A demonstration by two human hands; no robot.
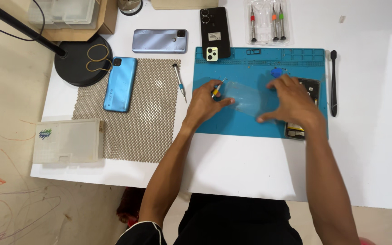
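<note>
Both my hands rest on a blue work mat (232, 122) on a white table. Between them lies a clear flexible phone cover (246, 97), flat on the mat. My left hand (203, 102) touches its left edge and also holds a small yellow-handled screwdriver (217, 89) between the fingers. My right hand (293, 100) presses on the cover's right edge, thumb at its lower corner. Under my right hand lies an opened phone (301, 129) with its insides showing. A blue pick (276, 72) sits just beyond my right fingers.
A black phone (214, 31) lies at the mat's top edge. A grey-blue phone (159, 41) and a blue phone (120, 84) lie left, the latter on a mesh pad (150, 122) with a screwdriver (179, 81). Also here: screwdriver case (267, 22), black brush (333, 81), translucent box (67, 140), lamp base (81, 63).
</note>
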